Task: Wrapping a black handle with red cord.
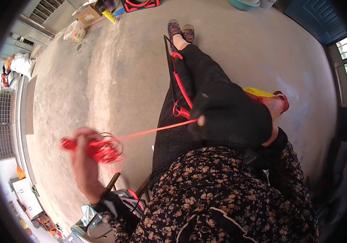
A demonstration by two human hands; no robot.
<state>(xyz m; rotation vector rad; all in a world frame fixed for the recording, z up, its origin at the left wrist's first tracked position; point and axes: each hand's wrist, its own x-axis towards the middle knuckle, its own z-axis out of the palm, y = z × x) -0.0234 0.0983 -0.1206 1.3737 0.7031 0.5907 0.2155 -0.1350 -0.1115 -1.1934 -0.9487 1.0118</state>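
Observation:
At the left, my left hand (85, 164) is closed round a bundle of red cord (108, 150), blurred by motion. A taut strand of it runs right to my lap. Of my right hand, only the skin at the wrist (270, 137) shows plainly; black cloth at my knee hides the rest. A small pale patch, perhaps a fingertip, shows where the strand ends. Along my legs lies a thin black frame (172, 77), its side partly wrapped in red cord (183, 90). Loose loops hang at the wrapping's lower end.
A yellow and red package (258, 92) lies beyond my right knee. Beside my left elbow is a folded red and black frame (132, 195). Another red and black frame (141, 5) stands at the far edge, near a teal basin (244, 5). A white bucket (75, 31) stands far left.

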